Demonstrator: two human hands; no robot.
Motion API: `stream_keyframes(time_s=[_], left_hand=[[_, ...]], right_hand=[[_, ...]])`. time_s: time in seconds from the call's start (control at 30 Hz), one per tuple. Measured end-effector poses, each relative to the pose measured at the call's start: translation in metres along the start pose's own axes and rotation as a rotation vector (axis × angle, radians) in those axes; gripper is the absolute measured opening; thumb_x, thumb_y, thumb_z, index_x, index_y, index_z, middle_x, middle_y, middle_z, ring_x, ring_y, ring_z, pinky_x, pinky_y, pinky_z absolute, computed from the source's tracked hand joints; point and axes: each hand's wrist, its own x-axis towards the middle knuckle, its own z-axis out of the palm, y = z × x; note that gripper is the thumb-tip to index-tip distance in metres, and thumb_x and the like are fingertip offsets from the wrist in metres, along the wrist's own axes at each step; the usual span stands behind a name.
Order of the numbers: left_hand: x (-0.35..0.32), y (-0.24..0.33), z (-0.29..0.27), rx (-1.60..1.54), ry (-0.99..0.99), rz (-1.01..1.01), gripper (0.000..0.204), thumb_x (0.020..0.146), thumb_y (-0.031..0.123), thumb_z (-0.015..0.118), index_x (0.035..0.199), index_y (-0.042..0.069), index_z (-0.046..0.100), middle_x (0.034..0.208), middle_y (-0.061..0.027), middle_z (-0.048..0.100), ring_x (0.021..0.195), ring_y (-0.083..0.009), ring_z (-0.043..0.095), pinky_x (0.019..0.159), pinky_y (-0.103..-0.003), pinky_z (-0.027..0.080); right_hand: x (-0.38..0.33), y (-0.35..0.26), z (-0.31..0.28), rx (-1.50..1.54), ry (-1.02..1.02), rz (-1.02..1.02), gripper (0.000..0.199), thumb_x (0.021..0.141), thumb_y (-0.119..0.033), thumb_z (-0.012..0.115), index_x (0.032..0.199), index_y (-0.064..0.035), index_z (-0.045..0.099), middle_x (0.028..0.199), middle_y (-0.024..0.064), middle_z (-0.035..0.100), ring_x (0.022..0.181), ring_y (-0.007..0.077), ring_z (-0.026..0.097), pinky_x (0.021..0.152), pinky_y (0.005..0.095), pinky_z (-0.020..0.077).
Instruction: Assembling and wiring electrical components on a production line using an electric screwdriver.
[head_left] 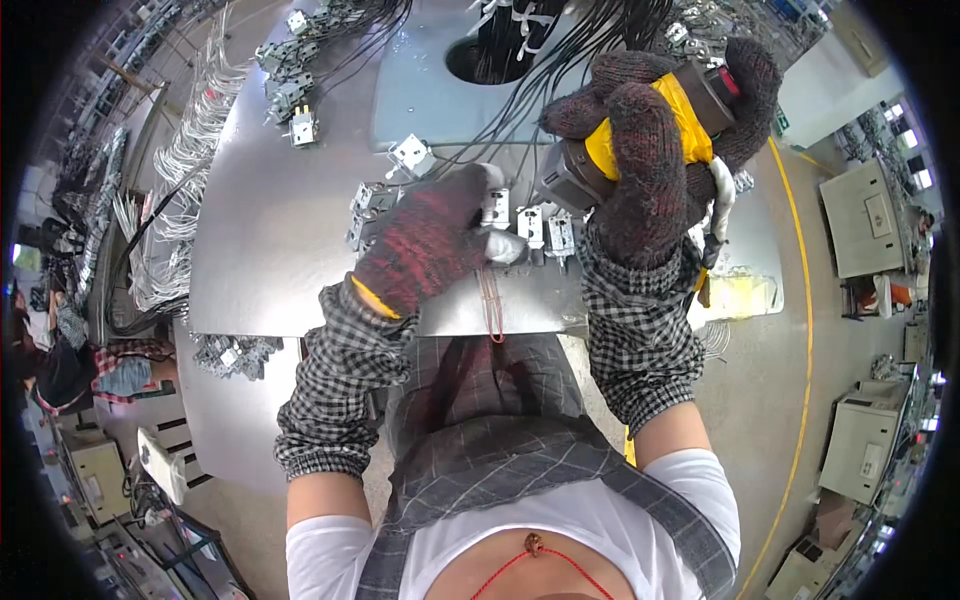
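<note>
My left hand (430,235), in a dark red-and-black knit glove with white-covered fingertips, reaches over the metal table. Its thumb and forefinger close around a small white-and-metal connector block (497,207). Beside it stand two similar blocks, a middle one (531,228) and a right one (561,237). My right hand (650,150), gloved alike, is wrapped around a dark handheld power tool (690,108) bound with yellow tape. The tool's grey end (572,178) hangs close above the blocks. Another block (411,156) lies beyond my left hand, and more blocks (368,205) lie left of it.
Black cables (520,100) run from the blocks towards a round hole (490,62) in a grey-blue board (420,85). Connector blocks (290,80) pile at the far left. White cables (190,190) hang beyond the table's left edge. A thin reddish loop (492,310) lies at the front edge.
</note>
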Motion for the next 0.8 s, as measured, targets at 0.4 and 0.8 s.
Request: stream_keyframes(time_s=[0.4,0.8], left_hand=[[-0.004,-0.001,0.0,0.239,-0.011,0.062,0.054,0.072,0.027,0.075,0.116,0.003,0.056,0.105,-0.0207,0.061,0.095,-0.037,0.062,0.082,-0.045,0.05],[-0.051,-0.057,-0.067,0.234,0.131,0.164,0.07,0.065,0.019,0.086,0.128,0.013,0.056,0.132,-0.0216,0.051,0.108,-0.0382,0.061,0.088,-0.04,0.054]], right_hand=[[-0.026,0.025,0.006,0.417,0.027,0.073,0.055,0.092,-0.009,0.059,0.14,-0.0086,0.034,0.105,0.0192,0.062,0.084,0.0291,0.068,0.076,0.0465,0.059],[-0.013,0.026,0.006,-0.083,-0.116,-0.131,0.048,0.099,-0.017,0.05,0.143,-0.0114,0.032,0.108,0.0208,0.06,0.08,0.0328,0.068,0.067,0.0448,0.062]])
